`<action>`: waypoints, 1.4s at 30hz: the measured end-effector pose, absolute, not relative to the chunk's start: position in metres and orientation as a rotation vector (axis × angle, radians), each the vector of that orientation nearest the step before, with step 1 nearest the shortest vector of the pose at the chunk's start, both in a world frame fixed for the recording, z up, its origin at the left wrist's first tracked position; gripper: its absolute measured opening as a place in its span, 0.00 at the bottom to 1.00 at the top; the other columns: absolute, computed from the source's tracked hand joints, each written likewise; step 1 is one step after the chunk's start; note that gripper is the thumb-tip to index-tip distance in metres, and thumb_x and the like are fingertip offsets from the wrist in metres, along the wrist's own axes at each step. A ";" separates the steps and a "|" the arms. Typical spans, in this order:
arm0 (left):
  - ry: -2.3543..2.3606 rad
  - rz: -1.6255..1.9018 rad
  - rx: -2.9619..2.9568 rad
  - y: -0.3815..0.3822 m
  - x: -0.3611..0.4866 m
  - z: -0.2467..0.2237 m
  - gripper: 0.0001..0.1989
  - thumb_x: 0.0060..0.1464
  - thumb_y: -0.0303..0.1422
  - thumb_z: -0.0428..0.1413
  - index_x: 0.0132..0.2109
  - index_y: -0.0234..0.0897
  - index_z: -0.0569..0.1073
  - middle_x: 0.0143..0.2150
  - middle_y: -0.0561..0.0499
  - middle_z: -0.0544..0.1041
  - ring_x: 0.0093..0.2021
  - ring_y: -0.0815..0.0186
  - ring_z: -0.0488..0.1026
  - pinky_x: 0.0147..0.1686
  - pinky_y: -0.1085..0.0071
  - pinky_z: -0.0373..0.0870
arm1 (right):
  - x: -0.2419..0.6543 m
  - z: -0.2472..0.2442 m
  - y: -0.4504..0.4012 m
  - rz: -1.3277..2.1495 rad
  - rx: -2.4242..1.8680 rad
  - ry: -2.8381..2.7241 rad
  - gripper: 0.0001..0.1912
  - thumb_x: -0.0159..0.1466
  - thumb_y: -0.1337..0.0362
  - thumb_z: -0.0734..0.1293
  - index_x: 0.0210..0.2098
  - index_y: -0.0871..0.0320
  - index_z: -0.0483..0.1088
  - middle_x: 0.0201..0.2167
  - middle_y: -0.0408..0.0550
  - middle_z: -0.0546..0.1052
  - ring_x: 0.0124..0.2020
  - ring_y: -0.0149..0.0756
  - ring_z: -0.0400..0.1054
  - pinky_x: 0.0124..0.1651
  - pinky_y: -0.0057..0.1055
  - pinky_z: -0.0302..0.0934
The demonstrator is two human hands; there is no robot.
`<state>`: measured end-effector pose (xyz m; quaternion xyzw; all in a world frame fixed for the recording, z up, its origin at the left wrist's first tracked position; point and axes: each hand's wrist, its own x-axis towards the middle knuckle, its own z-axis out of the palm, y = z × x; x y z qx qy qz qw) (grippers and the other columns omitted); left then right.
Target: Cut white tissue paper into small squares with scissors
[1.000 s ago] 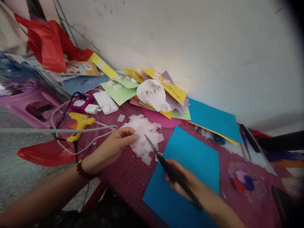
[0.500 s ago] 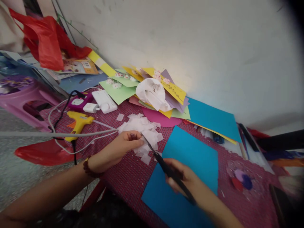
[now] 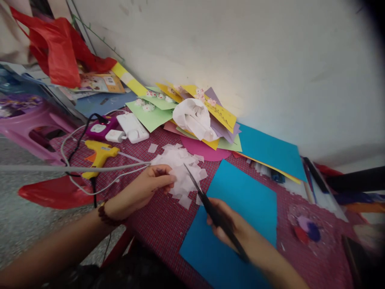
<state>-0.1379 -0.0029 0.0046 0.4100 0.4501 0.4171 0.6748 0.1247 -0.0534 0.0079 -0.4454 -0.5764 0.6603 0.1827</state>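
My right hand (image 3: 224, 220) grips black-handled scissors (image 3: 218, 216), whose blades point up and left over a heap of small white paper pieces (image 3: 188, 170). The blades look nearly closed, with their tips a little right of my left fingertips. My left hand (image 3: 158, 178), with a beaded bracelet on its wrist, is closed in a pinch at the left edge of the heap. A small whitish bit, seemingly paper, shows at its fingertips but blends with the heap behind. Under my right hand lie blue sheets (image 3: 243, 192) on the checked tablecloth (image 3: 162, 224).
A yellow glue gun (image 3: 100, 156) and a purple power strip (image 3: 100, 127) with cables lie left. Behind the heap are coloured cards (image 3: 150, 114) and crumpled white paper (image 3: 194, 116). A clear dish (image 3: 313, 230) with coloured discs sits right. A white cable (image 3: 75, 168) crosses near my left hand.
My left hand has drawn back slightly left, away from the scissors. The blade tips, formerly at its fingertips, now stand apart from them and have shifted slightly right and up.
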 end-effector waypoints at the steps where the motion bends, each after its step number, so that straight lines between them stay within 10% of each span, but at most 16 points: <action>1: 1.010 0.944 0.919 -0.003 -0.138 0.005 0.09 0.44 0.33 0.63 0.27 0.35 0.69 0.20 0.58 0.70 0.21 0.74 0.63 0.25 0.75 0.59 | 0.126 0.008 -0.054 1.856 -1.239 -1.646 0.37 0.60 0.46 0.69 0.62 0.57 0.58 0.39 0.50 0.68 0.35 0.36 0.63 0.38 0.34 0.62; 27: 0.938 0.909 0.956 -0.004 -0.128 0.002 0.12 0.51 0.34 0.60 0.27 0.35 0.66 0.21 0.57 0.68 0.22 0.74 0.63 0.26 0.74 0.60 | 0.111 0.013 -0.055 1.969 -1.289 -1.500 0.39 0.56 0.36 0.67 0.55 0.57 0.65 0.27 0.40 0.63 0.19 0.25 0.55 0.21 0.27 0.51; 42: 1.063 1.100 0.806 0.012 -0.143 0.006 0.18 0.53 0.43 0.60 0.25 0.36 0.65 0.22 0.56 0.66 0.24 0.72 0.67 0.26 0.73 0.63 | 0.135 -0.001 -0.058 2.016 -0.986 -1.397 0.32 0.64 0.42 0.64 0.60 0.55 0.63 0.39 0.50 0.71 0.34 0.36 0.64 0.38 0.33 0.58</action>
